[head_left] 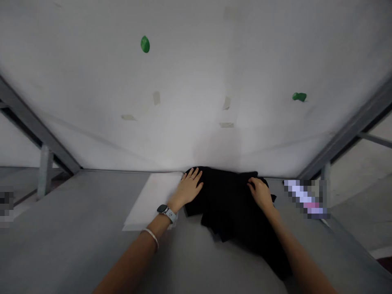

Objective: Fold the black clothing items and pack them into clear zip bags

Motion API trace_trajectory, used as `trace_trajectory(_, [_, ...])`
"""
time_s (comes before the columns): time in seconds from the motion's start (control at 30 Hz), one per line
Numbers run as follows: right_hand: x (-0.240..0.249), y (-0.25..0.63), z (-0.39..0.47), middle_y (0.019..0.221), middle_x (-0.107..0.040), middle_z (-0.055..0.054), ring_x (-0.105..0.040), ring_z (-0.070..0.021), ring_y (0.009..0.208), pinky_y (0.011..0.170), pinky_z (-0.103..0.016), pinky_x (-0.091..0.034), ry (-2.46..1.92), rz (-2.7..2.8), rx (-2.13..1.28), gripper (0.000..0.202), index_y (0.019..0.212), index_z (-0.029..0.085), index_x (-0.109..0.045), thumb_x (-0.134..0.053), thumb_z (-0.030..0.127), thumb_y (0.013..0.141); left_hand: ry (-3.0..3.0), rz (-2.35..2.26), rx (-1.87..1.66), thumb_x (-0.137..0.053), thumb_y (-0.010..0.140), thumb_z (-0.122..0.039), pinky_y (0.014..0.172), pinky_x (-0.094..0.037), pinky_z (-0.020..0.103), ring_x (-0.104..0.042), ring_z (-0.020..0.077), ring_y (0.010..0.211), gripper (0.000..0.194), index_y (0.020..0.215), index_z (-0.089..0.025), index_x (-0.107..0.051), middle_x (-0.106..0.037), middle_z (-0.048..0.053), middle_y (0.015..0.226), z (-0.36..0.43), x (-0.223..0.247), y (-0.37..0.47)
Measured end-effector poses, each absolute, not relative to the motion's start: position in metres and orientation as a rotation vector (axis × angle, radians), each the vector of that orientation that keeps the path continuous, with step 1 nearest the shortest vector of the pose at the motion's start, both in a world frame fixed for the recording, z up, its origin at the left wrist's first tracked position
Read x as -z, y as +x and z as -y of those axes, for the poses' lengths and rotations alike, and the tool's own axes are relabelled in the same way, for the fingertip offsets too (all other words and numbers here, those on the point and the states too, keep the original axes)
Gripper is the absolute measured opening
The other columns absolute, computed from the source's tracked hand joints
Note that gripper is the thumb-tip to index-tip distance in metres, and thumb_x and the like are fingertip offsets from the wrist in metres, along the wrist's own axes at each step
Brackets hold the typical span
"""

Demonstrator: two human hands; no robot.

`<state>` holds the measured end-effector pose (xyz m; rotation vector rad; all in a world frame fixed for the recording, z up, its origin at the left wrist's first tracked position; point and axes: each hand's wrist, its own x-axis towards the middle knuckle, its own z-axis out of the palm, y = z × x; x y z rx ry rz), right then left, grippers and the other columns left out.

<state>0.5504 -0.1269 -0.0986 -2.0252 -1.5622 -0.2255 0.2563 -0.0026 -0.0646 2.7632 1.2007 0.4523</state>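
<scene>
Black garment (226,192) on a grey tabletop (92,208), its far edge lying along the foot of an upright white panel (190,81). The long axis runs obliquely, from the broad part at the panel to a narrow end that points toward the wearer and to the right, passing beside the right forearm; a shorter folded flap projects toward the wearer from the near edge. The left hand (188,190) lies flat with fingers spread on the garment's left far corner, pressing without grasping. The right hand (261,194) has its fingers bent at the right far part of the cloth; against so dark a fabric, whether they pinch it or merely touch it cannot be told. Left of the garment, thin white sheets (153,196) lie partly beneath the left wrist, which bears a smartwatch (165,211); a pale bracelet (152,237) encircles the forearm.
</scene>
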Motion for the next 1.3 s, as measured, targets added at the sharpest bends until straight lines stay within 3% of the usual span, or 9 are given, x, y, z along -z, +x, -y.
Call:
trace_trajectory(0.1, [0.085,0.556,0.121,0.095,-0.067,-0.011,-0.063,-0.0249,0.089,0.081,-0.039,-0.048,-2.074,1.484,0.263,0.029,0.097,0.018,-0.062,-0.036,0.028,0.092,2.792,-1.144,-0.587,-0.042,0.094,-0.027,0.113,-0.026,0.055,-0.026,0.0303,0.143,0.051,0.144,-0.018,-0.039,-0.034,0.011,0.152,0.012,0.055,0.260])
trace_trajectory(0.2, [0.076,0.557,0.115,0.101,-0.067,-0.015,-0.062,-0.0270,0.097,0.088,-0.044,-0.046,-2.125,1.445,0.271,0.030,0.102,0.016,-0.062,-0.036,0.025,0.091,2.819,-0.977,-0.674,-0.039,0.097,-0.033,0.114,-0.025,0.056,-0.022,0.0280,0.144,0.048,0.144,-0.027,-0.037,-0.034,0.004,0.153,0.024,0.051,0.264])
trace_trajectory(0.33, [0.069,0.533,0.119,0.118,-0.065,-0.015,-0.057,-0.0308,0.113,0.103,-0.064,-0.027,-2.170,1.483,0.223,0.035,0.117,0.017,-0.060,-0.040,0.019,0.088,2.828,-0.925,-0.524,-0.038,0.096,-0.047,0.113,-0.025,0.059,-0.021,0.0321,0.144,0.049,0.143,-0.034,-0.039,-0.033,0.001,0.154,0.027,0.059,0.262])
trace_trajectory(0.4, [0.066,0.506,0.125,0.136,-0.055,-0.013,-0.046,-0.0318,0.129,0.104,-0.070,-0.020,-2.160,1.511,0.191,0.042,0.132,0.023,-0.050,-0.039,0.026,0.092,2.835,-0.924,-0.483,-0.037,0.096,-0.050,0.112,-0.026,0.058,-0.021,0.0322,0.144,0.050,0.144,-0.035,-0.036,-0.031,0.000,0.155,0.024,0.066,0.258])
trace_trajectory(0.5, [0.064,0.458,0.133,0.156,-0.028,-0.004,-0.023,-0.0355,0.142,0.102,-0.070,-0.026,-2.082,1.673,-0.034,0.051,0.146,0.037,-0.030,-0.034,0.046,0.096,2.854,-0.911,-0.498,-0.036,0.096,-0.050,0.112,-0.027,0.056,-0.020,0.0301,0.145,0.052,0.146,-0.036,-0.031,-0.028,0.000,0.156,0.019,0.073,0.250])
trace_trajectory(0.57, [0.066,0.430,0.133,0.158,-0.020,-0.004,-0.015,-0.0406,0.143,0.102,-0.072,-0.023,-2.106,1.725,-0.123,0.054,0.147,0.038,-0.029,-0.034,0.051,0.095,2.865,-0.919,-0.507,-0.037,0.096,-0.048,0.112,-0.028,0.056,-0.021,0.0293,0.144,0.053,0.147,-0.035,-0.030,-0.029,0.000,0.156,0.018,0.075,0.245])
trace_trajectory(0.7, [0.075,0.407,0.129,0.158,-0.019,-0.011,-0.014,-0.0439,0.142,0.104,-0.072,-0.020,-2.126,1.776,-0.124,0.057,0.147,0.032,-0.031,-0.039,0.052,0.094,2.875,-0.943,-0.559,-0.039,0.097,-0.043,0.112,-0.029,0.055,-0.023,0.0284,0.144,0.052,0.147,-0.034,-0.030,-0.030,0.001,0.155,0.022,0.080,0.237])
trace_trajectory(1.03, [0.081,0.414,0.136,0.158,-0.021,-0.006,-0.013,-0.0361,0.145,0.110,-0.065,-0.019,-2.017,1.759,-0.132,0.052,0.145,0.033,-0.036,-0.033,0.051,0.096,2.837,-0.945,-0.650,-0.041,0.096,-0.039,0.112,-0.027,0.056,-0.025,0.0279,0.143,0.049,0.144,-0.032,-0.035,-0.034,0.003,0.153,0.027,0.084,0.236])
trace_trajectory(1.3, [0.081,0.415,0.137,0.158,-0.023,-0.005,-0.014,-0.0351,0.145,0.110,-0.064,-0.019,-2.003,1.744,-0.149,0.050,0.144,0.033,-0.038,-0.035,0.048,0.096,2.820,-0.952,-0.654,-0.042,0.096,-0.037,0.113,-0.026,0.055,-0.026,0.0273,0.143,0.047,0.143,-0.030,-0.039,-0.037,0.003,0.152,0.029,0.084,0.235])
